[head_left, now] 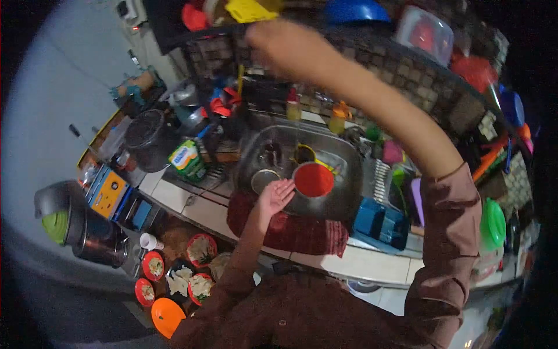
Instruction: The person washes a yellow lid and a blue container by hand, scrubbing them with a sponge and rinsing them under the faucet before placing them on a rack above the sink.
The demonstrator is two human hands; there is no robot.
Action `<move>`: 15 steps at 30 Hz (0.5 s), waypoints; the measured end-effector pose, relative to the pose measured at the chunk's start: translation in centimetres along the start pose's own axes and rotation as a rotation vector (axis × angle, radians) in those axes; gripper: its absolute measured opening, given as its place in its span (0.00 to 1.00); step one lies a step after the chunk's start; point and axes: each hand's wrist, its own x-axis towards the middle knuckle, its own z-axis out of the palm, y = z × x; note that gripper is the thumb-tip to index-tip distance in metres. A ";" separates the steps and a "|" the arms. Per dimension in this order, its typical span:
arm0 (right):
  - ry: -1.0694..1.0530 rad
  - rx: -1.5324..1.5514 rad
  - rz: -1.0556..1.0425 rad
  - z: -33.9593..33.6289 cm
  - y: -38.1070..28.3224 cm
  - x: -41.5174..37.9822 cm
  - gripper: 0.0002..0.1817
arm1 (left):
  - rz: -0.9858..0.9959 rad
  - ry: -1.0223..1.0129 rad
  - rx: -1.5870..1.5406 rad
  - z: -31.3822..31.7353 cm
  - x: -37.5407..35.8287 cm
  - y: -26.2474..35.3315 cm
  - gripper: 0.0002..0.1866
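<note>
My left hand point(276, 196) is at the front edge of the steel sink point(354, 157), palm up with its fingers spread and nothing in it. Just right of its fingertips, a red bowl point(314, 179) rests in the sink. Other dishes and a yellow-handled item point(326, 166) lie behind the bowl. My right arm reaches up across the view, and my right hand point(273, 43) is blurred near the upper shelf, just below a yellow plastic item point(250, 10). Its fingers are too smeared to read.
A dark red cloth point(290, 232) hangs over the counter edge. Right of the sink stands a blue divided rack point(381, 224); left of it, a green pouch point(187, 160). Several filled red plates and an orange plate point(168, 317) are at lower left. Bottles point(339, 118) stand behind the sink.
</note>
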 end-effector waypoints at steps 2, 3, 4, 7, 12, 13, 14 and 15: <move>-0.076 0.023 -0.178 1.5 -1.9 -7.7 0.08 | -0.043 -0.015 -0.005 0.5 0.5 -0.5 0.14; -0.133 0.024 -0.270 1.4 -2.9 -11.3 0.07 | -0.064 -0.029 0.016 0.6 0.9 -0.8 0.15; -0.191 0.027 -0.366 1.2 -3.7 -14.7 0.07 | -0.102 -0.036 0.026 0.8 1.3 -1.2 0.15; -0.484 0.151 -0.119 1.8 -5.1 -24.8 0.07 | -0.037 -0.066 0.205 1.6 1.9 -2.7 0.19; -0.843 0.250 0.282 -2.5 -8.1 -34.8 0.08 | -0.039 -0.267 0.611 4.5 0.5 -4.6 0.17; -0.886 0.231 0.488 -3.1 -8.5 -36.6 0.09 | -0.026 -0.284 0.762 5.0 0.3 -4.9 0.17; -0.924 0.207 0.691 -3.8 -8.6 -38.3 0.10 | -0.008 -0.301 0.910 5.4 0.4 -5.5 0.17; -0.938 0.080 0.806 -4.6 -8.4 -40.5 0.11 | 0.016 -0.303 0.976 5.9 0.6 -6.4 0.16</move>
